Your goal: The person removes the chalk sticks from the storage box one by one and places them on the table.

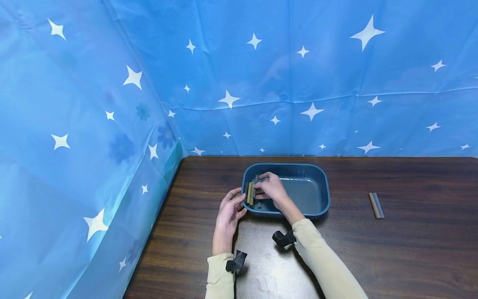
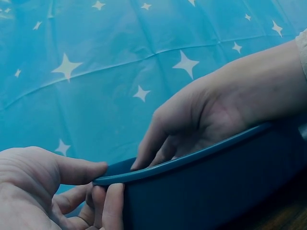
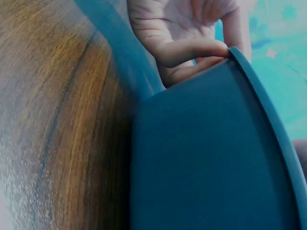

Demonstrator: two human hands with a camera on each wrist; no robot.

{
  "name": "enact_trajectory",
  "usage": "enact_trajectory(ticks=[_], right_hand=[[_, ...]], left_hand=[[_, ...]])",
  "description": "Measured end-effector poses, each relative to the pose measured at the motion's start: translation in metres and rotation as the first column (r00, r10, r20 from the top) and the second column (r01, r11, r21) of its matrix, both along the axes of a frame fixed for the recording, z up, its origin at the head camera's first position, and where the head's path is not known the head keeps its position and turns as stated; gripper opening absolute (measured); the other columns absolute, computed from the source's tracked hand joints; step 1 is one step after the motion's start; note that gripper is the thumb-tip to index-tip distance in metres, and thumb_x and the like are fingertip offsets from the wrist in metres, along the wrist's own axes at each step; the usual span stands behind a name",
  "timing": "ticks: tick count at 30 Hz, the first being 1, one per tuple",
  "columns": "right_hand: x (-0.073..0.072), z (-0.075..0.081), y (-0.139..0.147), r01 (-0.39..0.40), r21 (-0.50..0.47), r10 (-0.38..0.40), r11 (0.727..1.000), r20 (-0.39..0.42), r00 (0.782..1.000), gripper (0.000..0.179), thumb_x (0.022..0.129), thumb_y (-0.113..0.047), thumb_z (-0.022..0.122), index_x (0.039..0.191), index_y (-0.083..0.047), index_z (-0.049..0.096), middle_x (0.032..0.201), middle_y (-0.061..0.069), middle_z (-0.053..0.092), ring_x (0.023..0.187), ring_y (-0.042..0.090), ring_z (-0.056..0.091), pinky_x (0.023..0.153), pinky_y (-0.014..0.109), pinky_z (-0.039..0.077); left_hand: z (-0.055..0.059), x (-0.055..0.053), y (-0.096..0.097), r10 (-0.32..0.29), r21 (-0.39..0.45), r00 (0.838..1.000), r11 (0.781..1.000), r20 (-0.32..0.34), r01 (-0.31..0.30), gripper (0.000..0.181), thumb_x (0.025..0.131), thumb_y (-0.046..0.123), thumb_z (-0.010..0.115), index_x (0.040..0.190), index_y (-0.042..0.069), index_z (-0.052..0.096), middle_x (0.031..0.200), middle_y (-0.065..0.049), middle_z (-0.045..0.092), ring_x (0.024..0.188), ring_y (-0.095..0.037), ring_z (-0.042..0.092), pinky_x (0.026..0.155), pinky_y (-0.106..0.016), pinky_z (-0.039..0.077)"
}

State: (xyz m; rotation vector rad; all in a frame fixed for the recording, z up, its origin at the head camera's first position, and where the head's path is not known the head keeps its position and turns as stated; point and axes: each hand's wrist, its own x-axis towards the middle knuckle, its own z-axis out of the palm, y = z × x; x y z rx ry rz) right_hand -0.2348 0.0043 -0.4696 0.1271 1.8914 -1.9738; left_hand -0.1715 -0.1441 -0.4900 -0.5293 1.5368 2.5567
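A blue rectangular tub [image 1: 298, 214] sits on the table near its back edge. My left hand [image 1: 228, 211] grips the tub's left end, thumb on the rim and fingers against the outer wall; the left wrist view shows this pinch closely. My right hand [image 1: 273, 189] reaches over the front rim, its fingers down inside the left part of the tub. It holds a short grey stick [image 1: 256, 179], mostly covered by the fingers. Several short sticks [image 1: 249, 194], yellowish and dark, stand side by side along the left inner wall. In both wrist views the tub wall hides the sticks.
Two more short sticks, one tan [image 1: 374, 205] and one grey-blue [image 1: 379, 206], lie side by side on the dark wooden table [image 1: 422, 245], right of the tub. A blue curtain [image 1: 269, 74] with white stars hangs behind the table and along its left side.
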Motion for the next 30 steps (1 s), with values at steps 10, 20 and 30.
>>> enact_trajectory(ticks=[10, 20, 30], right_hand=[[0.004, 0.008, 0.022, -0.032, -0.155, 0.037, 0.987, 0.028, 0.999, 0.049, 0.093, -0.001, 0.056, 0.139, 0.001, 0.04, 0.119, 0.032, 0.053, 0.098, 0.04, 0.062, 0.078, 0.047, 0.054], [0.007, 0.019, 0.052, 0.025, -0.25, -0.014, 0.968, 0.045, 0.999, 0.049, 0.094, -0.003, 0.057, 0.141, -0.004, 0.042, 0.103, 0.013, 0.06, 0.089, 0.025, 0.065, 0.081, 0.046, 0.054], [0.016, 0.03, 0.086, 0.048, -0.359, -0.026, 0.932, 0.064, 0.998, 0.052, 0.095, -0.006, 0.058, 0.143, -0.008, 0.04, 0.097, 0.005, 0.062, 0.087, 0.017, 0.065, 0.087, 0.047, 0.051]], left_hand=[[0.0, 0.0, 0.0, -0.003, 0.005, 1.0, 1.0, -0.021, 0.003, 0.025, 0.09, 0.004, 0.062, 0.114, 0.004, 0.053, 0.088, -0.003, 0.059, 0.064, -0.008, 0.056, 0.049, -0.017, 0.047], [0.001, 0.0, 0.002, 0.018, 0.016, 1.0, 1.0, -0.007, -0.018, 0.02, 0.09, 0.002, 0.06, 0.109, 0.007, 0.055, 0.084, -0.002, 0.058, 0.06, -0.007, 0.054, 0.048, -0.017, 0.047], [-0.001, -0.001, 0.001, 0.018, 0.004, 1.0, 1.0, -0.008, -0.018, 0.024, 0.09, 0.001, 0.059, 0.113, 0.004, 0.054, 0.084, -0.002, 0.057, 0.06, -0.007, 0.054, 0.048, -0.017, 0.046]])
